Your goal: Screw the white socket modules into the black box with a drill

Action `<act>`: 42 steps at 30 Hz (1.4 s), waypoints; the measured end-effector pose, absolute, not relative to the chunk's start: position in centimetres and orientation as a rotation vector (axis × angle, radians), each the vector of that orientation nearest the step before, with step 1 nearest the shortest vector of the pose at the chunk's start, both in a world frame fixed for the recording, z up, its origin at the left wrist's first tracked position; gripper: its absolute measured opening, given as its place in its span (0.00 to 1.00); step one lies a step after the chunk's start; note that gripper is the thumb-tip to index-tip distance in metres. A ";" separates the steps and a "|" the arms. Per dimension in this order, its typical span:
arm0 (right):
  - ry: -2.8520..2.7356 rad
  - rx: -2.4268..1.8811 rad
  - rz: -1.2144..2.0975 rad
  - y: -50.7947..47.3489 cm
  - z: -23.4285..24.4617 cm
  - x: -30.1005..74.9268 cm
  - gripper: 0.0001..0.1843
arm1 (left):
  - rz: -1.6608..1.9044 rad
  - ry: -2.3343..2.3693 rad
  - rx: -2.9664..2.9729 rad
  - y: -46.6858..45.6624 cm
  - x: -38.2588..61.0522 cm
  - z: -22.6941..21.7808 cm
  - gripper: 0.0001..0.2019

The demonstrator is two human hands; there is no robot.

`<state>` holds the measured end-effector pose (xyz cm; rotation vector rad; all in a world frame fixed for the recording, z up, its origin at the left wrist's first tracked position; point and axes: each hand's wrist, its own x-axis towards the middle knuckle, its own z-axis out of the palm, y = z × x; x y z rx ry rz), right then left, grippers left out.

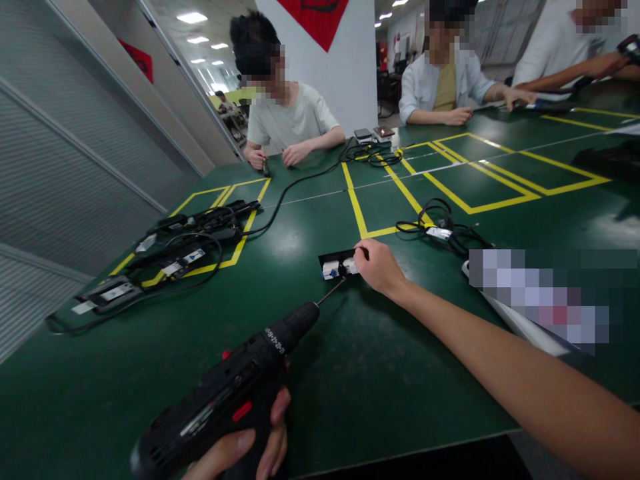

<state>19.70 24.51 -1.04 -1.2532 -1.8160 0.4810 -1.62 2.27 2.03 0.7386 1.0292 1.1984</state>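
My left hand (250, 450) is at the bottom edge, closed round the grip of a black cordless screwdriver (235, 393) with a red switch. Its thin bit (331, 293) points up and to the right, and its tip ends just below a small black module (336, 265) with white and blue parts. The module lies on the green table (380, 373). My right hand (380, 270) reaches in from the right with its fingers curled, pinching the module's right end.
Black power units with cables (185, 257) lie inside yellow tape lines at the left. A coiled cable with a white tag (440, 230) sits beyond my right hand, and a white flat item (515, 317) to its right. Three people sit along the far side.
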 end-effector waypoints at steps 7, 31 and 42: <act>-1.818 -1.262 0.486 24.5 -0.9 19.7 0.12 | 1.205 1.013 0.748 2.4 -1.6 2.1 0.13; -1.825 -1.266 0.474 24.6 -1.1 19.7 0.12 | 1.221 1.043 0.723 2.5 -1.7 1.9 0.11; -1.832 -1.267 0.464 24.7 -1.1 19.7 0.12 | 1.216 1.012 0.761 2.4 -1.6 2.2 0.16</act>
